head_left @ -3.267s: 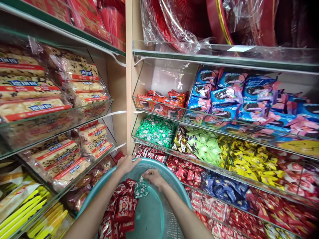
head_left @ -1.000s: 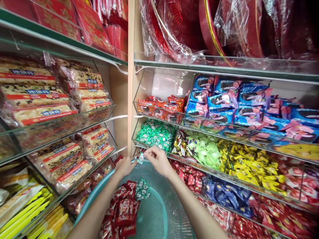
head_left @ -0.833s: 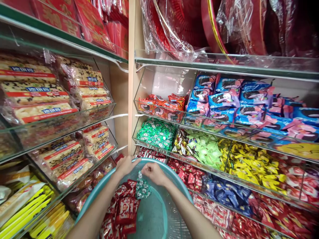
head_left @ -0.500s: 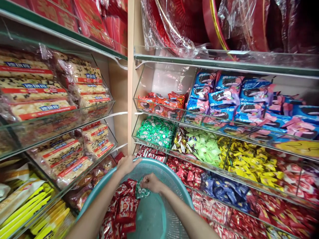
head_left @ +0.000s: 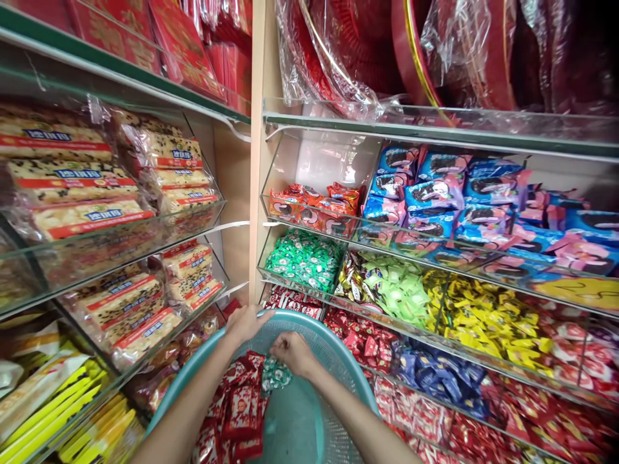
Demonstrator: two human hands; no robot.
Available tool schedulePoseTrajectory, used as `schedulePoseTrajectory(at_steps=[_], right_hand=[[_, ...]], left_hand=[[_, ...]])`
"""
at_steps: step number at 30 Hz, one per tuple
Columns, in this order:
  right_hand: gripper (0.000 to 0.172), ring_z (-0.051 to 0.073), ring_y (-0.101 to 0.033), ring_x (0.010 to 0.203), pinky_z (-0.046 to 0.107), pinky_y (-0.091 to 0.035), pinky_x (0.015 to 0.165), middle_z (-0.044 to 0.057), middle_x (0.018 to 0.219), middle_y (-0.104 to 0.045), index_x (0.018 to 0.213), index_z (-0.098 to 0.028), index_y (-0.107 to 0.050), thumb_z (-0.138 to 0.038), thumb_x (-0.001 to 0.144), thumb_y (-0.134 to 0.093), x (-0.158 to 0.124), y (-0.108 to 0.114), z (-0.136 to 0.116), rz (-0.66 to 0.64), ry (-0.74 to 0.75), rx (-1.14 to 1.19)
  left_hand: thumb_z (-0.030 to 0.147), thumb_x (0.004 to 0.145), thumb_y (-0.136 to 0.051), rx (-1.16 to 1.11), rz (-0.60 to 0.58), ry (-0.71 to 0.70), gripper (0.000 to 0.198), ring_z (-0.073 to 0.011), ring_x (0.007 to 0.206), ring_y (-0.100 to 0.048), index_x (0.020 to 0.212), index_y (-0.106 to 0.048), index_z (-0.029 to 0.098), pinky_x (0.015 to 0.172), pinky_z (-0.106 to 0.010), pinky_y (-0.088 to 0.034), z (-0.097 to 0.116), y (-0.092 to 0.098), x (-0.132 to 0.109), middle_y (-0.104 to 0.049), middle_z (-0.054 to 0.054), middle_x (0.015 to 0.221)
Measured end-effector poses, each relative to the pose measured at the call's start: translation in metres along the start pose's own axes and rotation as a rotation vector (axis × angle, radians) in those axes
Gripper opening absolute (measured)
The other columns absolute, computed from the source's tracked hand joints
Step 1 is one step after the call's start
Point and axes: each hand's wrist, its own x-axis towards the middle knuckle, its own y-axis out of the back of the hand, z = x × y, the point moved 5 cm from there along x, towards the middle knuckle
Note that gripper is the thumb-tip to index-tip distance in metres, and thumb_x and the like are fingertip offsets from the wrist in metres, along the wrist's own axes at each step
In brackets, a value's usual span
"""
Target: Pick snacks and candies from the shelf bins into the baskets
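Observation:
A teal plastic basket (head_left: 353, 361) with mesh sides stands below me. My left hand (head_left: 244, 323) grips its far rim, thumb lying along the edge. Inside, my right hand (head_left: 290, 351) hangs with curled fingers just above a small heap of green-wrapped candies (head_left: 275, 375). Whether anything stays in those fingers is hidden. Red-wrapped packets (head_left: 242, 412) fill the left part of the basket, beside the green candies. The bottom shows bare at the middle and right.
Beyond the basket, glass-fronted shelves hold green candies (head_left: 304, 258), light green candies (head_left: 396, 287), yellow candies (head_left: 493, 316) and blue-wrapped candies (head_left: 440, 374). Blue snack packs (head_left: 435, 193) lie higher. At left are wrapped pastry bars (head_left: 82, 180). A wooden divider post (head_left: 258, 161) stands between.
The green candies under my right hand now lie slightly lower and more spread out. My right hand has risen a little from them. The left hand keeps its place on the rim.

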Motion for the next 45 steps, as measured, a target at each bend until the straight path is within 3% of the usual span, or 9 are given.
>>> schedulePoseTrajectory(at_steps=[7,10,13,18,25,37,45], right_hand=[[0.011,0.011,-0.051,0.068,0.021,-0.036,0.063,-0.001,0.071,-0.056,0.075,-0.018,-0.064,-0.021,0.083,-0.058,0.012,0.083,-0.089,0.182,0.353,-0.096],[0.011,0.012,-0.052,0.074,0.023,-0.037,0.069,0.000,0.075,-0.055,0.080,-0.019,-0.064,-0.021,0.086,-0.054,0.030,0.118,-0.106,0.276,0.406,-0.231],[0.009,0.014,-0.052,0.080,0.025,-0.037,0.072,0.001,0.082,-0.055,0.087,-0.020,-0.063,-0.019,0.085,-0.054,0.051,0.137,-0.107,0.311,0.399,-0.397],[0.011,0.015,-0.052,0.084,0.025,-0.036,0.071,0.003,0.089,-0.055,0.092,-0.020,-0.062,-0.016,0.083,-0.057,0.073,0.133,-0.105,0.221,0.410,-0.561],[0.013,0.015,-0.051,0.082,0.024,-0.035,0.069,0.003,0.088,-0.057,0.090,-0.019,-0.063,-0.014,0.079,-0.060,0.089,0.123,-0.100,0.163,0.388,-0.555],[0.014,0.014,-0.053,0.082,0.023,-0.036,0.070,0.003,0.087,-0.057,0.082,-0.019,-0.063,-0.017,0.086,-0.050,0.088,0.120,-0.101,0.195,0.414,-0.600],[0.015,0.016,-0.052,0.084,0.023,-0.036,0.069,0.003,0.087,-0.057,0.089,-0.019,-0.063,-0.011,0.078,-0.058,0.099,0.120,-0.095,0.122,0.442,-0.566]], left_hand=[[0.067,0.081,-0.027,-0.006,-0.010,0.004,0.065,-0.0350,0.102,-0.063,0.111,-0.066,0.024,0.080,-0.040,-0.048,0.002,0.005,0.001,-0.071,-0.016,0.104],[0.068,0.081,-0.027,-0.029,-0.004,-0.012,0.064,-0.0353,0.102,-0.063,0.106,-0.068,0.025,0.081,-0.041,-0.048,0.001,0.007,0.000,-0.071,-0.014,0.105],[0.069,0.081,-0.027,-0.044,0.005,0.005,0.064,-0.0341,0.102,-0.063,0.103,-0.068,0.026,0.081,-0.040,-0.048,-0.002,0.007,-0.001,-0.071,-0.013,0.104],[0.069,0.080,-0.029,-0.049,0.015,0.022,0.064,-0.0332,0.100,-0.064,0.104,-0.068,0.024,0.081,-0.038,-0.047,-0.006,0.009,-0.003,-0.071,-0.014,0.103],[0.067,0.082,-0.028,-0.066,0.006,0.044,0.063,-0.0334,0.102,-0.063,0.102,-0.069,0.024,0.082,-0.038,-0.047,-0.011,0.009,-0.005,-0.071,-0.015,0.104],[0.070,0.081,-0.025,-0.046,0.011,0.036,0.067,-0.0345,0.099,-0.064,0.100,-0.069,0.024,0.080,-0.040,-0.048,-0.010,0.010,-0.006,-0.072,-0.015,0.102],[0.071,0.080,-0.026,-0.052,0.015,0.038,0.067,-0.0373,0.098,-0.064,0.098,-0.069,0.024,0.079,-0.043,-0.048,-0.012,0.009,-0.006,-0.072,-0.015,0.099]])
